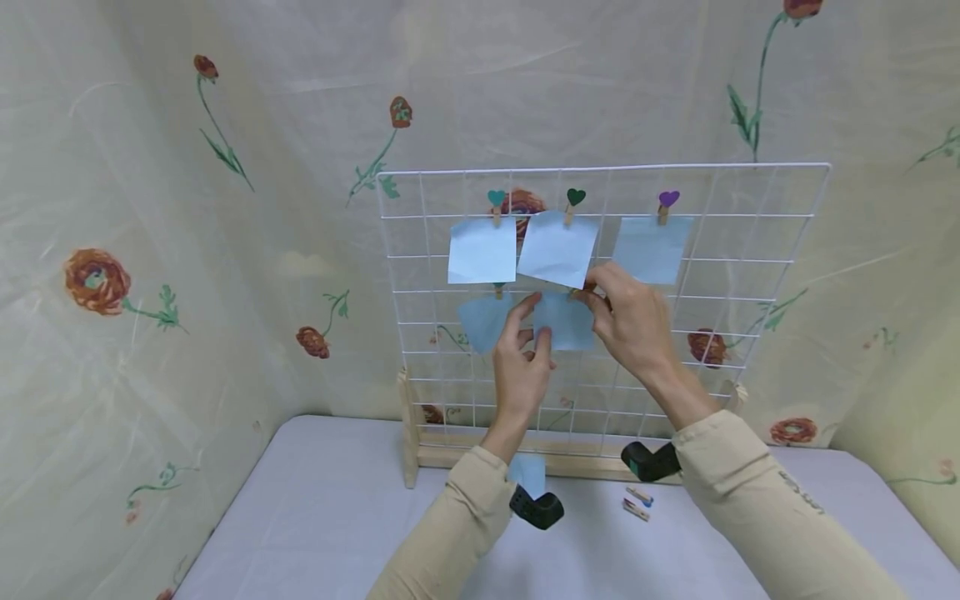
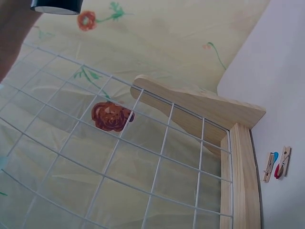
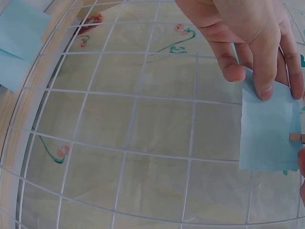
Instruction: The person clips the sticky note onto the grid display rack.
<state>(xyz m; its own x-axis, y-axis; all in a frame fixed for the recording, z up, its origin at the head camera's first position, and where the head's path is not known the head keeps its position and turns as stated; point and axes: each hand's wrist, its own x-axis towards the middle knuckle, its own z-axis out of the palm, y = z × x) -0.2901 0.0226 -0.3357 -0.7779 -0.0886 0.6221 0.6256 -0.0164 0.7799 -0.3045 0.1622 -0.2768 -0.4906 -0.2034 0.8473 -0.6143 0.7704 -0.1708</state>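
Left hand [image 1: 522, 371] pinches blue paper [image 1: 564, 323] against grid [image 1: 637, 167], near its middle. Right hand [image 1: 632, 321] pinches a peg [image 3: 295, 137] at the paper's top. Right sleeve [image 1: 757, 500] lettering unreadable.

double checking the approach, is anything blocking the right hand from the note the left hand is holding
Nothing visible: the right hand holds a clip at that note's top edge. The middle upper note hangs just above, not between.
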